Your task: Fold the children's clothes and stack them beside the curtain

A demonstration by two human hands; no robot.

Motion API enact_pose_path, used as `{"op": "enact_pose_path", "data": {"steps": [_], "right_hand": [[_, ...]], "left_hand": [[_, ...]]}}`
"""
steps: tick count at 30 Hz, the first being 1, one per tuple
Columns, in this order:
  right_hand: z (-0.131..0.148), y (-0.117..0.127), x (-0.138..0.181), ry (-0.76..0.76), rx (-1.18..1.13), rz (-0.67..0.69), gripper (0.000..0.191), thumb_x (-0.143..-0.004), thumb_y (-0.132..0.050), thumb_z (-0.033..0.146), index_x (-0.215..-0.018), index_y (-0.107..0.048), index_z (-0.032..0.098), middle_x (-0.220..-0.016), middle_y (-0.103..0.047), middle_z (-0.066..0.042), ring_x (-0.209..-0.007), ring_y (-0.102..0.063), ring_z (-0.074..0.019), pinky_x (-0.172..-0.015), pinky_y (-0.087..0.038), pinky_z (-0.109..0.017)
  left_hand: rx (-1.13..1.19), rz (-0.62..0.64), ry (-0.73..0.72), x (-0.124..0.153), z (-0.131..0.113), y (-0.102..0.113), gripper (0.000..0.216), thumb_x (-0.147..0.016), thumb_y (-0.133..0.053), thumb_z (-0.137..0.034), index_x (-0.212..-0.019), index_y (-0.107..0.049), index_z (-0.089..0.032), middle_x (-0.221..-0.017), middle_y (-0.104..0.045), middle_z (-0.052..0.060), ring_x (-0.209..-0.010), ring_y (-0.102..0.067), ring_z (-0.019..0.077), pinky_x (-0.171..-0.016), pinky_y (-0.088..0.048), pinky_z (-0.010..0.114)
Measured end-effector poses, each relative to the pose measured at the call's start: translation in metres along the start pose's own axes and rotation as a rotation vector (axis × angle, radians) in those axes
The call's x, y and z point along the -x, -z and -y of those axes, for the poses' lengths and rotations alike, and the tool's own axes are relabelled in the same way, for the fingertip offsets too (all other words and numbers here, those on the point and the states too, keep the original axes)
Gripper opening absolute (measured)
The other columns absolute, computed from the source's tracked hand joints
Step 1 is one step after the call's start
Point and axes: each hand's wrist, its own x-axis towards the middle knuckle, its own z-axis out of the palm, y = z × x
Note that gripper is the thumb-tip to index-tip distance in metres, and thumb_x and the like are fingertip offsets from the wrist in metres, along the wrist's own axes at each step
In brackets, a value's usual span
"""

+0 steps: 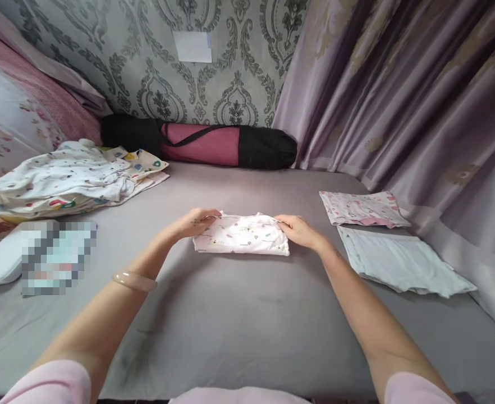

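A small white garment (243,235) with a tiny coloured print lies folded into a flat rectangle on the grey sheet, straight in front of me. My left hand (197,223) pinches its upper left corner, thumb and fingers closed on the fabric. At the upper right corner, my right hand (298,230) grips the cloth the same way. The near folded edge of the garment rests along the sheet. A pale bangle (134,280) circles my left forearm.
Folded clothes lie at right: a pink-patterned one (363,209) and a pale blue one (403,261). A loose clothes pile (74,179) sits at left, near a white board-like object (12,252) and a blurred item (60,258). A black-and-pink roll bag (201,144) lies along the wall.
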Motion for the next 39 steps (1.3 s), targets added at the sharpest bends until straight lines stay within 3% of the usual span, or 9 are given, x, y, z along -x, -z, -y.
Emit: {"op": "enact_pose_path", "data": {"steps": [4,10,13,17,21,26,31,35,39], "right_hand": [[-0.003,-0.003,-0.005,-0.021,0.062,-0.007,0.035,-0.094,-0.042,0.019,-0.114,-0.071,0.022,-0.107,-0.075,-0.004,-0.094,-0.065,-0.0202,-0.082,-0.046,-0.027],[-0.012,-0.007,-0.006,-0.112,0.139,-0.069,0.033,-0.095,-0.041,0.023,-0.111,-0.07,0.024,-0.1,-0.074,-0.003,-0.089,-0.064,-0.019,-0.076,-0.044,-0.025],[-0.016,-0.015,-0.01,-0.227,0.207,-0.128,0.029,-0.094,-0.045,0.027,-0.112,-0.068,0.022,-0.1,-0.074,-0.006,-0.089,-0.064,-0.0204,-0.075,-0.043,-0.026],[-0.016,-0.026,-0.017,-0.412,0.266,-0.213,0.026,-0.093,-0.051,0.031,-0.11,-0.067,0.019,-0.098,-0.073,-0.01,-0.092,-0.065,-0.0229,-0.073,-0.043,-0.028],[-0.02,-0.029,-0.015,-0.464,0.202,-0.28,0.027,-0.094,-0.051,0.033,-0.111,-0.064,0.017,-0.09,-0.072,-0.009,-0.088,-0.065,-0.0215,-0.072,-0.043,-0.028],[-0.026,-0.029,0.011,-0.448,0.059,-0.277,0.033,-0.092,-0.05,0.041,-0.113,-0.06,0.018,-0.076,-0.069,-0.003,-0.071,-0.065,-0.0181,-0.064,-0.044,-0.027],[-0.016,-0.033,0.04,-0.352,-0.032,-0.156,0.037,-0.089,-0.053,0.045,-0.118,-0.054,0.022,-0.071,-0.067,0.003,-0.063,-0.063,-0.0161,-0.063,-0.045,-0.027],[-0.006,-0.04,0.046,-0.308,-0.024,-0.169,0.037,-0.084,-0.057,0.04,-0.118,-0.054,0.023,-0.077,-0.066,0.003,-0.065,-0.062,-0.0154,-0.065,-0.045,-0.027],[-0.004,-0.046,0.045,-0.316,0.054,-0.208,0.029,-0.085,-0.053,0.032,-0.112,-0.059,0.023,-0.072,-0.064,0.002,-0.068,-0.061,-0.0169,-0.065,-0.044,-0.027]], "left_hand": [[0.028,-0.027,-0.007,-0.008,0.007,-0.005,0.049,-0.08,-0.05,-0.051,-0.11,-0.071,-0.019,-0.113,-0.073,0.01,-0.104,-0.065,0.0292,-0.093,-0.049,0.036],[0.023,-0.155,0.014,-0.008,0.018,-0.011,0.044,-0.085,-0.044,-0.043,-0.112,-0.069,-0.019,-0.1,-0.073,0.006,-0.092,-0.066,0.0236,-0.083,-0.049,0.03],[-0.022,-0.188,0.009,-0.008,0.018,-0.014,0.042,-0.085,-0.046,-0.043,-0.114,-0.065,-0.019,-0.097,-0.071,0.007,-0.09,-0.064,0.0228,-0.085,-0.048,0.032],[-0.053,-0.33,0.097,-0.009,0.013,-0.019,0.049,-0.083,-0.051,-0.047,-0.122,-0.057,-0.018,-0.102,-0.068,0.009,-0.087,-0.063,0.0216,-0.088,-0.049,0.036],[0.002,-0.43,0.26,0.001,0.013,-0.022,0.056,-0.08,-0.055,-0.051,-0.123,-0.055,-0.016,-0.112,-0.065,0.013,-0.094,-0.063,0.0231,-0.087,-0.05,0.037],[0.272,-0.421,0.393,0.033,0.014,-0.022,0.068,-0.074,-0.064,-0.061,-0.122,-0.054,-0.014,-0.106,-0.066,0.011,-0.088,-0.067,0.0223,-0.076,-0.054,0.034],[0.515,-0.293,0.473,0.064,-0.001,-0.022,0.07,-0.064,-0.074,-0.061,-0.112,-0.055,-0.014,-0.086,-0.068,0.006,-0.078,-0.067,0.0215,-0.066,-0.055,0.033],[0.552,-0.266,0.456,0.071,-0.01,-0.027,0.067,-0.061,-0.078,-0.054,-0.11,-0.056,-0.014,-0.083,-0.066,0.004,-0.073,-0.065,0.0184,-0.062,-0.052,0.03],[0.516,-0.316,0.411,0.067,-0.001,-0.036,0.065,-0.065,-0.072,-0.05,-0.116,-0.053,-0.016,-0.077,-0.06,0.0,-0.066,-0.06,0.0158,-0.057,-0.049,0.028]]}}
